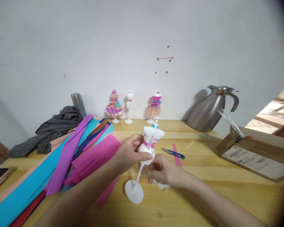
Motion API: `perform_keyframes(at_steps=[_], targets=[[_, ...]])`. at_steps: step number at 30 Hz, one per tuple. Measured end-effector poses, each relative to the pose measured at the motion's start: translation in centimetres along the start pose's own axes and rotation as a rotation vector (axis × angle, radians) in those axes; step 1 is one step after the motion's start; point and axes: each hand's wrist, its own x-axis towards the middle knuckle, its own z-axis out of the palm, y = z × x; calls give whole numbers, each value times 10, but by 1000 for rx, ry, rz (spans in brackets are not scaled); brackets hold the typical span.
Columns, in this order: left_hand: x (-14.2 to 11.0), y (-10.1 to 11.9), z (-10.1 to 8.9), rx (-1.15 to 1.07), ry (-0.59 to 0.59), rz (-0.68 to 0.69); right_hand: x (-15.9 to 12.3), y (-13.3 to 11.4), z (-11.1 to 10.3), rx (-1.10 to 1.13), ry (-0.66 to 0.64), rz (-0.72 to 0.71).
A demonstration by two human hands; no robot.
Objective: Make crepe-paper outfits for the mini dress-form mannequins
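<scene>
My left hand (135,149) is closed around a small white dress-form mannequin (147,156), which leans with its round base tilted off vertical. Pink strips circle the mannequin's waist and chest, and a blue band wraps its neck. My right hand (159,170), blurred by motion, is just right of the mannequin's stand with its fingers curled together. Partly hidden beneath that hand is a white ring-shaped thing (161,184), perhaps a tape roll; whether the fingers grip it is unclear. Blue-handled thread snips (173,153) lie across a pink paper strip (177,157) beyond my right hand.
Colored crepe paper strips (68,160) cover the table's left side, beside a striped cloth (61,126) and a bottle (78,104). Three more small mannequins (114,107) stand along the wall. A steel jug (208,108) and a cardboard box (257,154) occupy the right.
</scene>
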Motion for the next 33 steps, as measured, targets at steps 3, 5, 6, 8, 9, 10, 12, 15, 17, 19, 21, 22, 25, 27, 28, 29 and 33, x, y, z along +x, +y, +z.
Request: perform_keyframes(at_steps=[3, 5, 6, 8, 9, 10, 12, 15, 17, 19, 21, 22, 25, 27, 28, 29, 33], targets=[[-2, 0, 5, 83, 25, 109, -8, -22, -13, -53, 435, -138], [-3, -1, 7, 157, 64, 162, -10, -34, -13, -88, 617, -247], [-3, -1, 7, 209, 95, 182, -9, -38, -12, -125, 665, -271], [-4, 0, 8, 332, 166, 208, -4, -42, -7, -213, 728, -283], [-5, 1, 8, 396, 205, 212, 0, -44, -5, -251, 749, -283], [-5, 2, 8, 460, 244, 212, 4, -45, -3, -270, 759, -281], [-7, 5, 8, 581, 324, 221, 10, -49, -1, -243, 746, -267], [-9, 8, 7, 699, 375, 253, 15, -55, -1, -104, 667, -221], [-9, 7, 5, 719, 344, 263, 16, -57, -3, -61, 646, -195], [-8, 4, 3, 735, 310, 245, 18, -54, -6, -76, 637, -163], [-7, -2, 0, 745, 292, 221, 20, -48, -9, -89, 590, -123], [-6, -4, -1, 738, 284, 215, 21, -44, -10, -92, 560, -110], [-4, -11, -4, 701, 256, 207, 24, -31, -13, -145, 558, -141], [-3, -13, -5, 715, 260, 188, 27, -24, -13, -194, 596, -167], [-3, -14, -5, 734, 269, 177, 28, -22, -13, -190, 600, -164], [-3, -14, -5, 758, 282, 169, 29, -22, -13, -164, 593, -155], [-5, -13, -4, 833, 332, 183, 32, -25, -10, -6, 551, -152]])
